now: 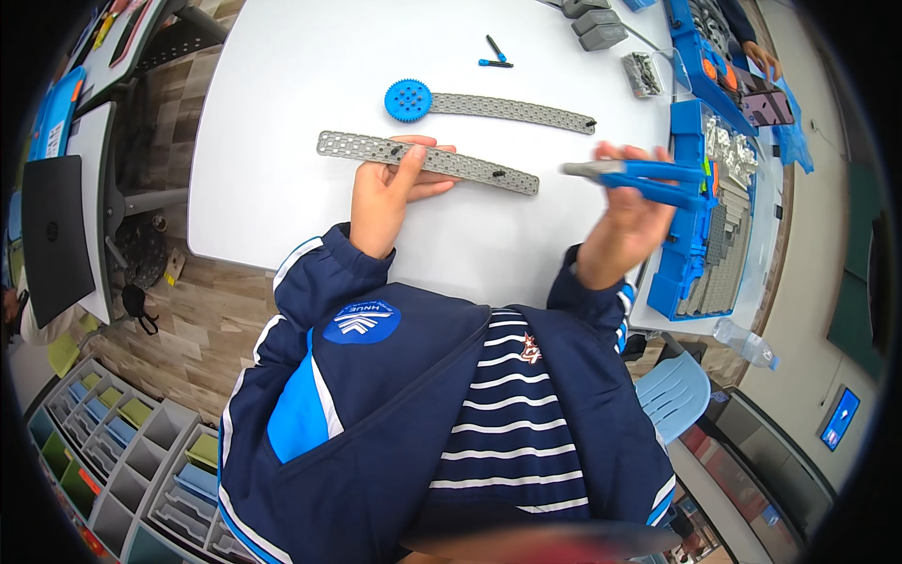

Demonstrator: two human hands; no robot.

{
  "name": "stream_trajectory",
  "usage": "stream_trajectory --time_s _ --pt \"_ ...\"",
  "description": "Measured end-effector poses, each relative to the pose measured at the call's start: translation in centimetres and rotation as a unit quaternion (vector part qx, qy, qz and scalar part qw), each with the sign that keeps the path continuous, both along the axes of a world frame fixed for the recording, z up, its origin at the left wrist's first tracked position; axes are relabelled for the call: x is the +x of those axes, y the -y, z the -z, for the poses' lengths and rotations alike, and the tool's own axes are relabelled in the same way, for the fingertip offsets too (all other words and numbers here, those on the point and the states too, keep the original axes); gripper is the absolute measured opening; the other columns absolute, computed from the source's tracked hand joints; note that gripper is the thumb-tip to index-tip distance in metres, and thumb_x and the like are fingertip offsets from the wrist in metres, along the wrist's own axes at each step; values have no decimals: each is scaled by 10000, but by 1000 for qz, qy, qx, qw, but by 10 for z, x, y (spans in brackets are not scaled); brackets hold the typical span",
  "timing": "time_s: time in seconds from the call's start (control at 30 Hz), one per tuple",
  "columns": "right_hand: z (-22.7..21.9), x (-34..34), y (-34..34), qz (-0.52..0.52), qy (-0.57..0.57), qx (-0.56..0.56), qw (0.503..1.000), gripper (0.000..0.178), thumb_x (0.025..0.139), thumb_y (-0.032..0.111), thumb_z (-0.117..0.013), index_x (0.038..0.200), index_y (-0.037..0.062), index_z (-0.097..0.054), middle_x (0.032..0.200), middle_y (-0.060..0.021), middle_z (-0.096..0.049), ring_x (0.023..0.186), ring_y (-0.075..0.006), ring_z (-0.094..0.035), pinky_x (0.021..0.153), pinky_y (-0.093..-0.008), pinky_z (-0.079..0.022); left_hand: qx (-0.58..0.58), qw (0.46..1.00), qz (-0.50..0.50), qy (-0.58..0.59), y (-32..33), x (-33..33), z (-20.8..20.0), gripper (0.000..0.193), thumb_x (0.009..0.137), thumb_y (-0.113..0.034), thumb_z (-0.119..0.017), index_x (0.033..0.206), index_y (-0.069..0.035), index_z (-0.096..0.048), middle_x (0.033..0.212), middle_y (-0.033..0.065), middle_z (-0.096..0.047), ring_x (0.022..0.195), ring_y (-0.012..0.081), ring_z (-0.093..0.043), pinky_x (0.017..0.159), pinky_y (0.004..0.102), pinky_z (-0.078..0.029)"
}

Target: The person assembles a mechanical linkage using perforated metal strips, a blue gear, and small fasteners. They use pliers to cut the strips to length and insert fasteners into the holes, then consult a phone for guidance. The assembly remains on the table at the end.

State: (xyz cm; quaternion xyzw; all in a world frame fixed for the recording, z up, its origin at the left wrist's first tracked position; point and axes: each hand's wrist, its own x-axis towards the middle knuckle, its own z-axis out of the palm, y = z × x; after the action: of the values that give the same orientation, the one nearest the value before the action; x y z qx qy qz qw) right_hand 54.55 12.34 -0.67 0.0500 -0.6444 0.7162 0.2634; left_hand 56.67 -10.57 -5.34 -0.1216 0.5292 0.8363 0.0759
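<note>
My left hand (399, 191) is closed around a long grey perforated beam (479, 170), thumb on top and fingers underneath. Two short black pins stand up from that beam, one beside my thumb and one toward its right end. In my right hand (628, 218) are blue-handled pliers (648, 176), their grey jaws pointing left toward the beam's right end but apart from it; this hand is slightly blurred. Farther back on the table lies a second grey beam (512, 110) with a blue gear (408, 101) at its left end and a black pin near its right end.
Two black-and-blue pins (496, 56) lie on the white table (272, 122). A clear box of small parts (643, 75) stands by grey blocks (598, 30) at the back right. Along the right edge sits a blue parts case (691, 141). Another person's hand (763, 61) shows beyond it.
</note>
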Motion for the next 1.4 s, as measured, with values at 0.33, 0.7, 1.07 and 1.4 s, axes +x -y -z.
stream_trajectory --time_s 0.33,0.7,1.07,1.4 --pt "38 -50 -137 240 145 569 773 564 850 313 -758 1207 -89 -585 981 -187 -640 896 -350 -637 811 -421 -512 -28 1000 -3 -8 -3 2 -3 306 1058 -201 -480 1203 64 -529 1165 265 -661 947 303 -720 808 362 -621" --pt "-53 -137 -244 314 43 515 797 501 856 411 -715 1158 12 -689 1043 -176 -680 786 -296 -646 730 -429 -497 -59 998 1 -10 -4 1 1 315 1051 -229 -499 1205 43 -540 1160 248 -665 931 296 -723 796 350 -622" --pt "-1 -287 -378 427 313 541 654 669 876 390 -519 1518 238 -408 1374 -256 -484 1261 -414 -477 1016 -550 -386 -64 998 11 -6 -4 -3 -2 305 1054 -212 -481 1192 52 -550 1152 251 -665 917 300 -724 756 355 -627" --pt "6 -302 -390 439 299 565 631 677 883 427 -509 1531 267 -395 1338 -242 -512 1244 -388 -500 1015 -545 -376 -73 997 14 -8 -3 -4 1 301 1060 -196 -469 1200 60 -545 1164 270 -652 935 292 -716 739 355 -632"
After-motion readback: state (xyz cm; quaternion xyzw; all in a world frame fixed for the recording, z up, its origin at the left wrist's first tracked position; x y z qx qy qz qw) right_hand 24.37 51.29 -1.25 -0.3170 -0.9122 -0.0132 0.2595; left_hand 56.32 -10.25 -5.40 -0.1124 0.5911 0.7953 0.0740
